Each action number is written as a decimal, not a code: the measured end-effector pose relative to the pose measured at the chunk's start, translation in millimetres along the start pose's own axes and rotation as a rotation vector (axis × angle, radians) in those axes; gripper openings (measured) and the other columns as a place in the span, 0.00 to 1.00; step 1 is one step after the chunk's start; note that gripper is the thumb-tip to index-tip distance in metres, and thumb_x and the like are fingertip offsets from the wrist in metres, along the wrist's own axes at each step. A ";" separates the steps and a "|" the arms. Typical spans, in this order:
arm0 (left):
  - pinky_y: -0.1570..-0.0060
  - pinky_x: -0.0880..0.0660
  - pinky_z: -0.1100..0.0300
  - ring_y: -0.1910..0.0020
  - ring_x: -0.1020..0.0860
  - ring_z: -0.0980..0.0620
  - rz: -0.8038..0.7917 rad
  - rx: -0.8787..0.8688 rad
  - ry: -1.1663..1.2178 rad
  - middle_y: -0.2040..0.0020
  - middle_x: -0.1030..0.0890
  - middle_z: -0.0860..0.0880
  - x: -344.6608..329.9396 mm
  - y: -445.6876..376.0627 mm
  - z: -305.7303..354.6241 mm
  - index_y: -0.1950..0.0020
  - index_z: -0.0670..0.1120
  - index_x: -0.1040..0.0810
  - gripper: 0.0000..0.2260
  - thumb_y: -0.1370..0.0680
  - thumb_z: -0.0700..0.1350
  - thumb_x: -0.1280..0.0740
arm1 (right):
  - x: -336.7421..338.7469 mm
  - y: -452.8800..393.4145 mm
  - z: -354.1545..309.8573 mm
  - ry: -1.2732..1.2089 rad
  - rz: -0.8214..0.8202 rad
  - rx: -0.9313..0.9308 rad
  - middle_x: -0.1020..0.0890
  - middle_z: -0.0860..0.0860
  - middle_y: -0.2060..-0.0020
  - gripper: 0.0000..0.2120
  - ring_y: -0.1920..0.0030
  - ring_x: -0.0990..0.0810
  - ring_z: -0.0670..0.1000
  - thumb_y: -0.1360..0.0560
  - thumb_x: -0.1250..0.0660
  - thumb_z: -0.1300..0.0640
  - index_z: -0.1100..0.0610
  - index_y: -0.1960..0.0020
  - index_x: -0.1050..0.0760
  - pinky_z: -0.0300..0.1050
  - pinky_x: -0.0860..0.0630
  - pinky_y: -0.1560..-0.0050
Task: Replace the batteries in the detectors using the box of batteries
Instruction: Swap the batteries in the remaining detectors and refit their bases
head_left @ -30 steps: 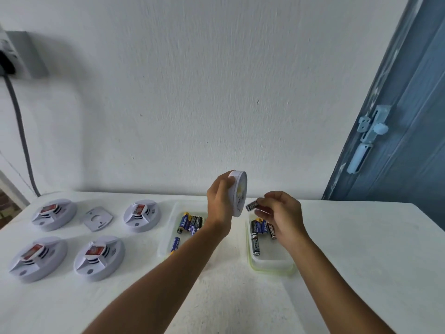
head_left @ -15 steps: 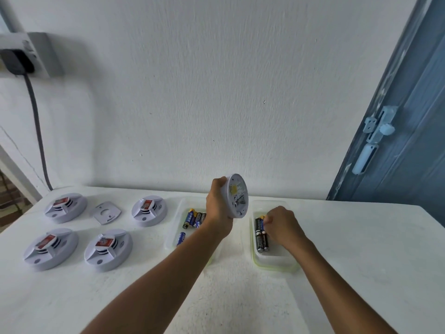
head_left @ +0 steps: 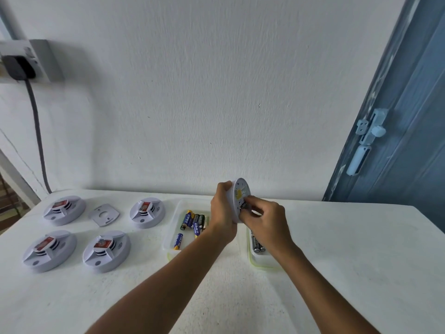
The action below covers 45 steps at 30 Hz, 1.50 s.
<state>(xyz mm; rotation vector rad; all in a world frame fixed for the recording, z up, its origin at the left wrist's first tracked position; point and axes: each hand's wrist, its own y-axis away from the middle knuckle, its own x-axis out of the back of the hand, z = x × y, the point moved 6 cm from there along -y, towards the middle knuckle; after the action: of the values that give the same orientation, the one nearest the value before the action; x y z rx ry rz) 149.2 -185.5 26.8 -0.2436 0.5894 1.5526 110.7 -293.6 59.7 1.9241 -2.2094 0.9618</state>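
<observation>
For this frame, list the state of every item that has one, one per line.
Held detector: lifted, on edge, back exposed.
Left hand: grips the held detector.
Right hand: fingers at the detector's back, on a dark battery.
Four table detectors: lying flat.
Mounting plate: detached, flat.
Left tray: open, holds batteries.
Right tray: open, holds batteries.

At the centre of the frame the left hand holds a white detector on edge above the counter, while the right hand pinches a battery against its back. Below them sit two clear boxes: the left box holds loose batteries, the right box a few more. Four detectors and a mounting plate lie at lower left.
</observation>
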 end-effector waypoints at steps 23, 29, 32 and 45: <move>0.48 0.27 0.48 0.56 0.24 0.45 0.009 0.135 0.056 0.56 0.23 0.43 32.1 -10.4 -4.9 0.52 0.46 0.23 0.14 0.23 0.54 0.41 | -0.7 -4.2 65.0 0.770 -0.361 -0.360 0.21 0.57 0.49 0.05 0.51 0.20 0.59 0.23 0.37 0.61 0.60 0.48 0.25 0.43 0.31 0.59; 0.51 0.27 0.49 0.56 0.24 0.44 0.027 0.156 0.067 0.55 0.23 0.42 38.7 -8.1 -3.1 0.51 0.45 0.24 0.14 0.24 0.55 0.41 | -5.3 -0.7 78.0 0.634 -0.449 -0.518 0.21 0.58 0.56 0.06 0.60 0.17 0.58 0.28 0.35 0.68 0.61 0.55 0.29 0.39 0.28 0.71; 0.49 0.28 0.49 0.56 0.25 0.45 0.008 0.148 0.118 0.54 0.25 0.42 45.4 -7.8 4.7 0.51 0.45 0.24 0.14 0.25 0.54 0.41 | -3.2 -3.9 75.2 0.615 -0.407 -0.506 0.20 0.57 0.58 0.03 0.64 0.20 0.56 0.26 0.39 0.67 0.62 0.55 0.27 0.41 0.25 0.68; 0.39 0.32 0.44 0.47 0.27 0.42 -0.022 0.013 0.304 0.49 0.24 0.41 129.4 -11.2 78.4 0.46 0.44 0.23 0.16 0.24 0.53 0.42 | -133.5 -6.7 -39.5 0.349 -0.553 0.026 0.18 0.56 0.54 0.10 0.53 0.20 0.56 0.27 0.39 0.65 0.57 0.56 0.20 0.44 0.25 0.56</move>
<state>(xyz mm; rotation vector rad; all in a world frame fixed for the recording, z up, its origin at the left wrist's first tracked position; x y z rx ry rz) 165.0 -34.6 25.9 -0.4797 0.8307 1.5010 132.5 -157.9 36.7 2.0173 -1.3766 1.1123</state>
